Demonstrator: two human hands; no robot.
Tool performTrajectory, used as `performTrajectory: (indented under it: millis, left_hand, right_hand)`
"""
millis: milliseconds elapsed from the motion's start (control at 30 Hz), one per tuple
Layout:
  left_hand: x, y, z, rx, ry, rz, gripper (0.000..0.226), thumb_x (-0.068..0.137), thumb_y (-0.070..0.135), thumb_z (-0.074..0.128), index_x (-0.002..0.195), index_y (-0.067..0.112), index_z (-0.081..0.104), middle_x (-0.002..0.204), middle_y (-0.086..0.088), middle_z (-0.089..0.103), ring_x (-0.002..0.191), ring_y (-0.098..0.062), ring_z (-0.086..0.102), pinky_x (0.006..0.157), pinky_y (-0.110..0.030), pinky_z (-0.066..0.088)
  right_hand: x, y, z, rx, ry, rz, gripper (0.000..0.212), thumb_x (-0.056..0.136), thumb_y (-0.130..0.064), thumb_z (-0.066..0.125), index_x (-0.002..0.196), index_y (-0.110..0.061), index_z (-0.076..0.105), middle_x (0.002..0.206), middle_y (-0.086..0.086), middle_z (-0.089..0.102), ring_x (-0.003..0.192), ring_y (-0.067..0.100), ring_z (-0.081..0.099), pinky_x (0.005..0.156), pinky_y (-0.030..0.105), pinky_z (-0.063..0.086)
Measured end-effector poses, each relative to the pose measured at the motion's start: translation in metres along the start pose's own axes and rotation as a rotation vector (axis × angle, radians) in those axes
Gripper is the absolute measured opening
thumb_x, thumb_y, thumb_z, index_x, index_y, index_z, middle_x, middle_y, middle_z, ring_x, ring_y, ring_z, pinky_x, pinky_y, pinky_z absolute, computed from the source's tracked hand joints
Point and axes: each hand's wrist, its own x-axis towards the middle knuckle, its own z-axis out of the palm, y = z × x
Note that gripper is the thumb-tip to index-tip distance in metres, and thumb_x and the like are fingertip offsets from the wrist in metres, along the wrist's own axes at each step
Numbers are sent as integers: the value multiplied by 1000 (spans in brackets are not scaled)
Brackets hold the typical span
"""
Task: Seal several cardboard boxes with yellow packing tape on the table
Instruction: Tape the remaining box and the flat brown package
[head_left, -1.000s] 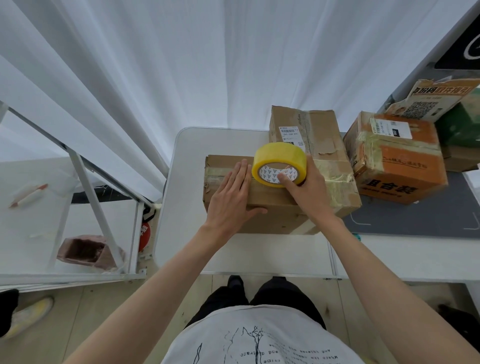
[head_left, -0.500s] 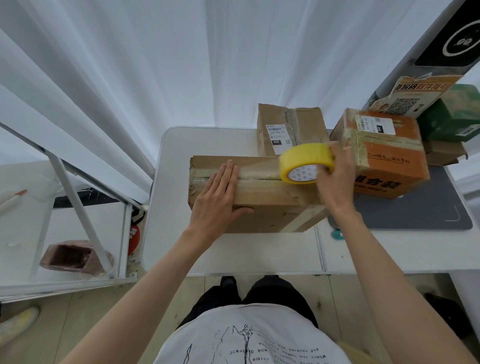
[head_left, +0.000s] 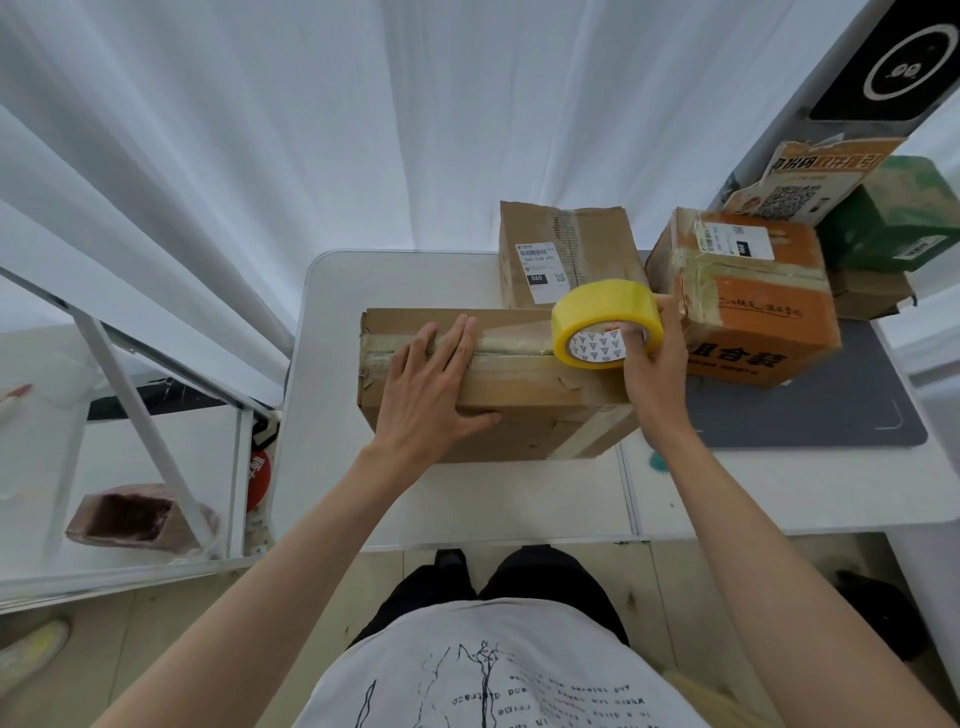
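— Hands first, nearest the body: where are they?

— Left hand (head_left: 434, 384) lies flat on top of the box (head_left: 519, 415), fingers straight and close together, pointing away across the seam, thumb spread along the near top edge. Right hand (head_left: 655, 358) is apart from it, over the box's right end, gripping the tape roll (head_left: 605, 322): thumb curled inside the core, fingers wrapped round the far side.

— And the roll against the box?

— It stands on edge, its open core facing the person, its lower rim at the box top by the right end. Between the two hands a strip of tape (head_left: 511, 345) runs along the seam, from under the left fingers across to the roll.

— Where does the box sit?

— On the white table (head_left: 332, 415), lengthwise left to right, directly under both hands.

— Beyond the hands?

— Just past the roll stands a brown box with a shipping label (head_left: 563, 254), touching the far side of the taped box. To the right of the right hand sits an orange box (head_left: 748, 306), already wrapped in tape bands, on a grey mat (head_left: 831, 410). Farther right, a green box (head_left: 904, 218) rests on a low brown one, with a printed card (head_left: 800, 182) leaning behind the orange box.

— Farthest back?

— White curtain (head_left: 311, 130).
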Motion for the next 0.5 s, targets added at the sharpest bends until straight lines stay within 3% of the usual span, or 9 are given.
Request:
performTrajectory:
  millis: [167, 333, 500]
  left_hand:
    - [0, -2, 8, 45, 25, 50, 108, 82, 83, 37, 162, 14, 14, 169, -4, 16, 155, -28, 17, 126, -46, 15]
    - [0, -1, 6, 14, -4, 99, 102, 89, 75, 43, 163, 13, 10, 170, -4, 6, 157, -21, 6, 128, -41, 10]
    - [6, 9, 1, -57, -47, 137, 99, 90, 59, 62, 162, 12, 14, 170, -5, 8, 157, -19, 4, 128, -37, 9]
  right_hand:
    - [-1, 3, 0, 4, -2, -86, 18, 100, -21, 51, 113, -9, 52, 105, 14, 58, 100, 24, 59, 81, 30, 50]
    - [1, 7, -2, 7, 20, -107, 30, 97, -31, 59, 123, -15, 58, 114, 14, 57, 109, 33, 56, 93, 56, 48]
    - [1, -2, -2, 47, -43, -112, 40, 101, -31, 60, 140, -24, 54, 135, 4, 56, 123, 25, 53, 98, 46, 51]
